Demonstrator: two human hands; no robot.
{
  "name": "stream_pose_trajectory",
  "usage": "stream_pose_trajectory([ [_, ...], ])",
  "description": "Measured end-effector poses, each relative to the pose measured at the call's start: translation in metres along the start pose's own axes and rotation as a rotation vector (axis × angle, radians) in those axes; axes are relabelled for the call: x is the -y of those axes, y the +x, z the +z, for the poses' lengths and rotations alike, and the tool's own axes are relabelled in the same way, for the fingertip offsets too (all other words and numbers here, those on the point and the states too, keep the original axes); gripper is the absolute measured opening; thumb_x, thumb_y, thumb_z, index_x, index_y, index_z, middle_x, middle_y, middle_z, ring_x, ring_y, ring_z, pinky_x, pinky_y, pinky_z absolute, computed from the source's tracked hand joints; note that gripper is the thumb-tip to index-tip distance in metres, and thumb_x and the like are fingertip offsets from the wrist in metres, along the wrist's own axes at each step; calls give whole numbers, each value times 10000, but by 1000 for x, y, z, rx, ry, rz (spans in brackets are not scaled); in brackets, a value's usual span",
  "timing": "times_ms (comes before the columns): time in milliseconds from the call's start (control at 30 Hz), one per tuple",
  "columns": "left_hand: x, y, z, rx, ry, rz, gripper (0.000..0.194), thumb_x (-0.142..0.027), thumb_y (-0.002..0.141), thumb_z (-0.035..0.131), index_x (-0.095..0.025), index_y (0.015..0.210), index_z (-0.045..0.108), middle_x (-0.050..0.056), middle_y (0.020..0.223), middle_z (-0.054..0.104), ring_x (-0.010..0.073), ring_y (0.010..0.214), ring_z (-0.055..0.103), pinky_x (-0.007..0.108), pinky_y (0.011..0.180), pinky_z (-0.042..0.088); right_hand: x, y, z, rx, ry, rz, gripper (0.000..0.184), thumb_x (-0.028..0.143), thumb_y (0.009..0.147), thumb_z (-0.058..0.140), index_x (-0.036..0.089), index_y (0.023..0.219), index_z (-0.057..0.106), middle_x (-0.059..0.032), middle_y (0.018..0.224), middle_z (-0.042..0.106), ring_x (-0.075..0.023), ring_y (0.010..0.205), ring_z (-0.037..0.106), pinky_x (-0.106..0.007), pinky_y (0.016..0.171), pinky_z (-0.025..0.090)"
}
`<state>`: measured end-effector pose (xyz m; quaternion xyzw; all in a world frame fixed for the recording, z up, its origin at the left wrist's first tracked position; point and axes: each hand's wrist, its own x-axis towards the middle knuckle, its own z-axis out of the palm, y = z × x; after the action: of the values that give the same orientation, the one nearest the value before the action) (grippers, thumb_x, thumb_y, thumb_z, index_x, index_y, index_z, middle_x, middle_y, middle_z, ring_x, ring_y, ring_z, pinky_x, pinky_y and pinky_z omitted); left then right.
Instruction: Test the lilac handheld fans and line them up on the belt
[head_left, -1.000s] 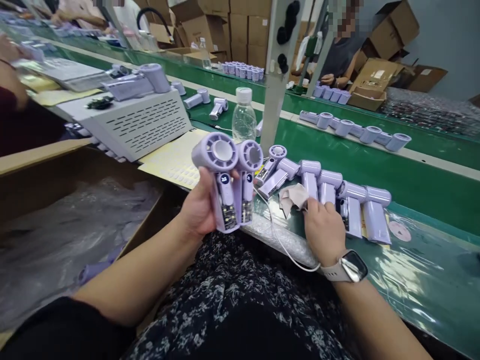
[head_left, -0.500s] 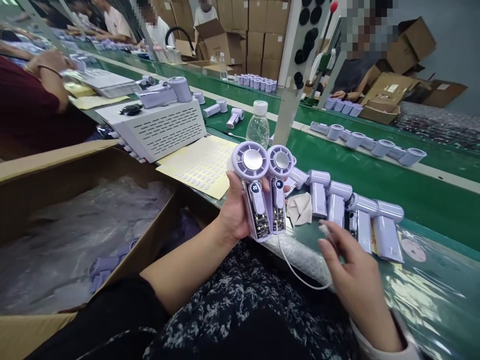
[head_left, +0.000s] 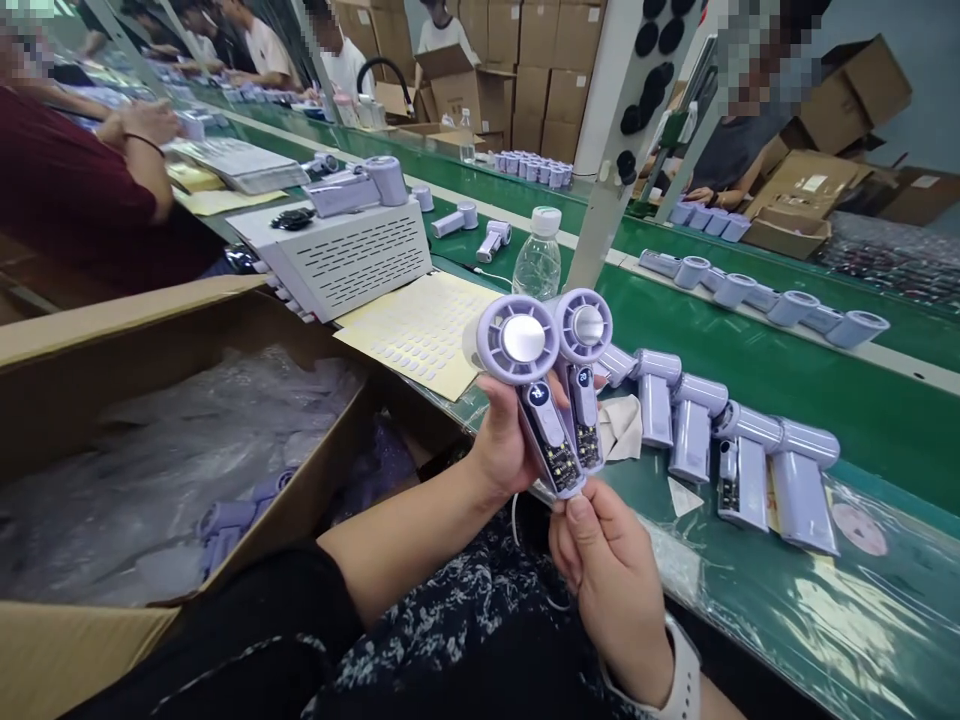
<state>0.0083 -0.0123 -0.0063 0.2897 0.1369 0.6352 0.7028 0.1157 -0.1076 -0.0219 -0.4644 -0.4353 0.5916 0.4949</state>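
My left hand (head_left: 506, 440) is closed around two lilac handheld fans held side by side. The front fan (head_left: 519, 340) has a silver disc, a lit display and a bare circuit board in its handle. Behind it, to the right, the second fan (head_left: 587, 325) shows 20 on its display. At the bottom end of the front fan's handle, my right hand (head_left: 607, 570) pinches the end of a white cable (head_left: 515, 515); the plug itself is hidden by the fingers. A beige cloth (head_left: 622, 425) lies on the bench just right of the fans.
Several more fans (head_left: 690, 425) lie in a row on the green bench. A cardboard box (head_left: 150, 300) with plastic bags and fans is at left. Behind stand a grey vented device (head_left: 360, 255), a yellow sticker sheet (head_left: 427, 330), a bottle (head_left: 538, 260) and a post (head_left: 600, 220). Other people sit along the line.
My right hand has moved left with the cable end, from beside the bench to the front fan's base. The front fan has tilted, and its display no longer reads 20.
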Motion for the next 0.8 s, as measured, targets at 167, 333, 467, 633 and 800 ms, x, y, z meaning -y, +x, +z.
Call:
stream_pose_trajectory([
  [167, 2, -5, 2, -92, -56, -18, 724, -905, 642, 650, -182, 645, 649, 91, 1036, 778, 329, 1068, 733, 425, 853, 630, 9, 3, -11, 144, -312, -118, 336, 415, 1066, 522, 216, 830, 654, -19, 780, 623, -164, 737, 559, -277, 683, 439],
  [333, -5, -4, 4, -184, -208, -171, 726, -899, 692, 615, -174, 638, 600, 90, 1053, 760, 280, 1005, 741, 414, 838, 631, 12, 0, -18, 118, -362, -291, 307, 361, 1065, 497, 229, 816, 619, -54, 969, 657, -216, 915, 603, -326, 821, 465],
  [467, -9, -3, 5, -135, -195, -162, 730, -904, 699, 600, -179, 616, 602, 86, 1085, 757, 288, 1038, 730, 418, 855, 628, 7, 0, -16, 6, -320, -193, 335, 405, 1052, 538, 222, 787, 630, -45, 834, 666, -207, 792, 612, -311, 709, 465],
  [633, 1, -12, 9, -13, -78, -15, 700, -891, 646, 667, -191, 634, 672, 90, 1119, 752, 336, 1093, 713, 440, 876, 631, -4, -5, -8, -117, 6, -50, 453, 480, 1044, 559, 229, 670, 505, 66, 474, 432, -110, 426, 401, -242, 460, 323],
  [800, 14, -19, 5, 24, -12, 54, 741, -929, 649, 615, -192, 646, 691, 118, 994, 755, 327, 1001, 730, 402, 806, 634, -13, -8, -2, -131, 91, 15, 429, 506, 1042, 550, 227, 717, 522, 69, 486, 440, -107, 433, 384, -231, 454, 325],
])
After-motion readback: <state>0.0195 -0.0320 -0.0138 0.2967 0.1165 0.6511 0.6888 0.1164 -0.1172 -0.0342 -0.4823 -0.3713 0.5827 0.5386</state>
